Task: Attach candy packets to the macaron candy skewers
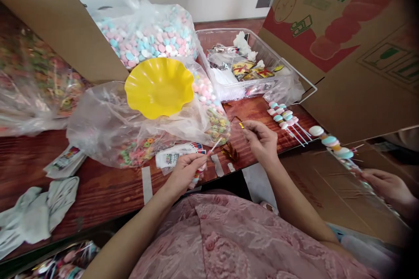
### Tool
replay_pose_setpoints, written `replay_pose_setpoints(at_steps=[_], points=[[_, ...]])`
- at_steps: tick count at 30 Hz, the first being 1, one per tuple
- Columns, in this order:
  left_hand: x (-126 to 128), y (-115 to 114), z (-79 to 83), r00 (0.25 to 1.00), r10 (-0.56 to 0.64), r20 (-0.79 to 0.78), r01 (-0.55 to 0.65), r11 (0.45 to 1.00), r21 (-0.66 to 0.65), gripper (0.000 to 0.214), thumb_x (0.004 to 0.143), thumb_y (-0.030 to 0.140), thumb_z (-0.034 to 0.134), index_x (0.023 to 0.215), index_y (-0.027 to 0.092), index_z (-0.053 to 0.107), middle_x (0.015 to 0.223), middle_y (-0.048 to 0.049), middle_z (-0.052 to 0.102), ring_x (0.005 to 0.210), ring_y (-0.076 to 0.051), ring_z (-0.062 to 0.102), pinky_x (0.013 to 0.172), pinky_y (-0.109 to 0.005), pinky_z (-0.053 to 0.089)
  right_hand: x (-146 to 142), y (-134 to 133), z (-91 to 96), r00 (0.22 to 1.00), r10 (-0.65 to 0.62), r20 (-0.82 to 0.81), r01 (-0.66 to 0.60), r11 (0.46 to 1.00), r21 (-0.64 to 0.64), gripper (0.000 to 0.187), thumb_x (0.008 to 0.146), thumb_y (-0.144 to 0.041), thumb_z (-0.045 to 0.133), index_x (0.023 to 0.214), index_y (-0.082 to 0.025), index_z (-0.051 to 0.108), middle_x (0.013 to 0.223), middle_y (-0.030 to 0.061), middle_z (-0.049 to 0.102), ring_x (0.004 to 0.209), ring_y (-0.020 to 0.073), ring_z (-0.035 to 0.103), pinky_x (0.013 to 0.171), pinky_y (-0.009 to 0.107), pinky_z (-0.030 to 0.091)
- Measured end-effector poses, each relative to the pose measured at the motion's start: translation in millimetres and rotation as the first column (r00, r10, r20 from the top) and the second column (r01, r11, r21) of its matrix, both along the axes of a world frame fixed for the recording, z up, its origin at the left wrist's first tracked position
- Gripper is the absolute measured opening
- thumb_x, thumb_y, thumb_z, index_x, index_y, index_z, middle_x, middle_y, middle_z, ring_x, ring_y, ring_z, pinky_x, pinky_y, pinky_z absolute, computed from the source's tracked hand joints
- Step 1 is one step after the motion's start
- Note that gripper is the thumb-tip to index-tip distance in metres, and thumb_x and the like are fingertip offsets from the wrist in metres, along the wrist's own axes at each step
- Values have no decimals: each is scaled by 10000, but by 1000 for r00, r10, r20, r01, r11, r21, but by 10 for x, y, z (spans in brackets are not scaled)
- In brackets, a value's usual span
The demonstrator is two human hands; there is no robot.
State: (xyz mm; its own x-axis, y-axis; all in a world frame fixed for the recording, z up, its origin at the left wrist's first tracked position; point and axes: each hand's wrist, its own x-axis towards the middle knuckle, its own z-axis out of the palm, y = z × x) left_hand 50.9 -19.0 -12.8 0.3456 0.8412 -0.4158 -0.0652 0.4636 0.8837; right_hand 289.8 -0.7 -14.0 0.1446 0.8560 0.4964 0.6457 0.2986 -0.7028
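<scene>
My left hand [186,171] is closed round a candy skewer [209,150] in a clear wrapper, its white stick pointing up to the right. My right hand [262,139] pinches a thin gold twist tie [240,123] just above and to the right of the stick. More gold ties [230,151] lie on the wooden table [98,183] between my hands. A few finished candy skewers [284,117] lie to the right of my right hand.
A yellow scalloped bowl [159,86] rests on plastic bags of pastel candies [150,35]. A clear bin [209,39] of wrappers stands behind. Cardboard boxes [343,30] flank the table. Another person's hand [388,187] holds a skewer [330,141] at right. Grey cloth [36,213] lies at left.
</scene>
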Motion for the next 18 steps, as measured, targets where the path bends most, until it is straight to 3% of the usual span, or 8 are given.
replay_pose_setpoints(at_steps=[3,5,11,15,18], points=[[183,76,-8,999,-44,1,44,998,51,324,721,456,696,664,153,599,565,44,488,421,-48,409,407,-180,298,-312,-223,119,963,268,-10,-263,951,162,203,905,-155,545,1038,-228,680,867,30,666,754,137,628,668,259,513],[274,114,-21,999,-39,8,38,995,88,316,724,444,682,657,150,588,553,48,471,432,-45,388,424,-179,294,-482,-337,79,935,343,85,-353,912,210,319,905,-94,498,1131,-232,675,890,43,657,773,132,621,666,244,510],[303,94,18,995,-81,-60,91,979,180,300,757,385,624,582,161,530,519,43,450,472,-63,381,463,-189,304,-551,-414,-183,944,307,121,-320,941,113,412,898,-59,443,1233,-195,639,886,63,639,769,139,595,668,249,502],[246,35,55,983,-87,-162,120,971,205,244,756,377,628,636,165,616,535,28,507,471,-81,393,430,-198,278,-504,-401,-144,923,370,104,-373,928,13,370,896,-82,432,1160,-197,664,883,64,654,760,153,601,665,264,506],[238,13,36,983,-56,-174,91,974,205,310,754,433,654,600,171,596,520,26,501,460,-84,388,406,-199,254,-495,-404,-125,907,402,124,-402,915,-25,358,904,-102,416,1161,-196,647,935,82,675,801,178,619,692,287,518]])
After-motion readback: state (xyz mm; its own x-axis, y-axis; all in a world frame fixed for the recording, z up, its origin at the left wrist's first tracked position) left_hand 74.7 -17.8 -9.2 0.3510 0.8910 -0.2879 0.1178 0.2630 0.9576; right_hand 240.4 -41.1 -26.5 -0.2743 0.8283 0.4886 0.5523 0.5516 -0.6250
